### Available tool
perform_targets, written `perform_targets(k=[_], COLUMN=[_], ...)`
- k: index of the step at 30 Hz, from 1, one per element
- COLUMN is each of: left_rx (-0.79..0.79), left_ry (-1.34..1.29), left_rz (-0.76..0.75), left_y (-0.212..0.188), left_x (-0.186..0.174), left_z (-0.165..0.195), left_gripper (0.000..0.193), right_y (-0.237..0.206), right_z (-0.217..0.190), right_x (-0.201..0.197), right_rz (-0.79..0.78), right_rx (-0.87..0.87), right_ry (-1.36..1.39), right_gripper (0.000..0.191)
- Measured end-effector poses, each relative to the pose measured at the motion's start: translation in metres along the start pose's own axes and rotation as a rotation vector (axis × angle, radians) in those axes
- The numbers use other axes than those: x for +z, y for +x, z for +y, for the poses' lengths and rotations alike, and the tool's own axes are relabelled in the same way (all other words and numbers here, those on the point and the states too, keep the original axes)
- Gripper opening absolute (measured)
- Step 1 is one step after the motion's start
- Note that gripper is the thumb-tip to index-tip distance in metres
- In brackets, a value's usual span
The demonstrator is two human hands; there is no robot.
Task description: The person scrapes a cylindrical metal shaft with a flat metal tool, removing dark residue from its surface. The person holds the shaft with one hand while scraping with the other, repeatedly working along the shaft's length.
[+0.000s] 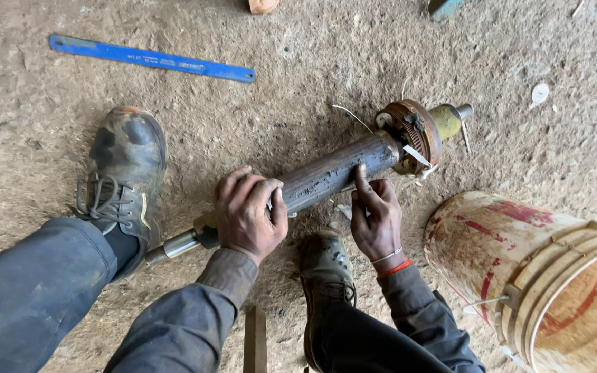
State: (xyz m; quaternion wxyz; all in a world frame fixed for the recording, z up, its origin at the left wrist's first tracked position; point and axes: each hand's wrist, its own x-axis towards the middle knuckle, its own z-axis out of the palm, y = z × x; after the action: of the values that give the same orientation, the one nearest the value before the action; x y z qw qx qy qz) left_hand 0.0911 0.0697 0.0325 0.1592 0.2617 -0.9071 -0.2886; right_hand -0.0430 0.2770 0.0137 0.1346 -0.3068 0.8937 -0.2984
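Here, a dark metal cylinder [326,176] lies on the dirt floor [298,55], running from 8 to 2 o'clock. The left hand [249,214] wraps tightly around it; the right hand [376,215] presses fingertips against it. A worn bucket [513,255] sits at 4 o'clock, a blue saw blade [152,59] at 11.

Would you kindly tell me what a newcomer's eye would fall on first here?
A dark rusty shaft lies across the dirt floor, the left hand wrapped over it, the right hand touching it. A blue hacksaw blade lies top left; a stained bucket lies tipped at the right.
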Motion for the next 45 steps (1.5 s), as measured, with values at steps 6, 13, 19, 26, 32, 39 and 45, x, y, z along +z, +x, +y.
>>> perform_targets(k=[6,13,19,26,32,39,45], left_rx=[0.013,0.027,0.017,0.024,0.032,0.013,0.029], left_ry=[0.017,0.019,0.003,-0.005,0.006,-0.005,0.003], left_rz=[-0.010,-0.003,-0.016,0.003,0.018,0.016,-0.004], left_y=[-0.001,-0.002,-0.002,-0.002,-0.002,-0.004,-0.004], left_x=[0.000,0.000,0.001,0.001,0.005,0.006,0.003], left_z=[-0.001,-0.003,-0.004,-0.002,-0.005,-0.004,-0.002], left_gripper=[0.012,0.012,0.011,0.012,0.013,0.013,0.011], right_y=[0.001,0.001,0.008,0.020,0.026,0.018,0.014], right_z=[0.006,0.012,0.003,-0.002,-0.020,-0.053,-0.061], right_x=[-0.009,-0.006,-0.006,-0.009,-0.023,-0.010,0.000], right_rz=[-0.145,-0.027,0.178,0.190,0.075,0.085,0.082], right_rx=[-0.023,-0.088,0.011,-0.014,-0.105,-0.123,-0.225], right_ry=[0.073,0.204,0.180,0.172,0.217,0.174,0.099], right_gripper=[0.049,0.034,0.043,0.026,0.020,0.019,0.020])
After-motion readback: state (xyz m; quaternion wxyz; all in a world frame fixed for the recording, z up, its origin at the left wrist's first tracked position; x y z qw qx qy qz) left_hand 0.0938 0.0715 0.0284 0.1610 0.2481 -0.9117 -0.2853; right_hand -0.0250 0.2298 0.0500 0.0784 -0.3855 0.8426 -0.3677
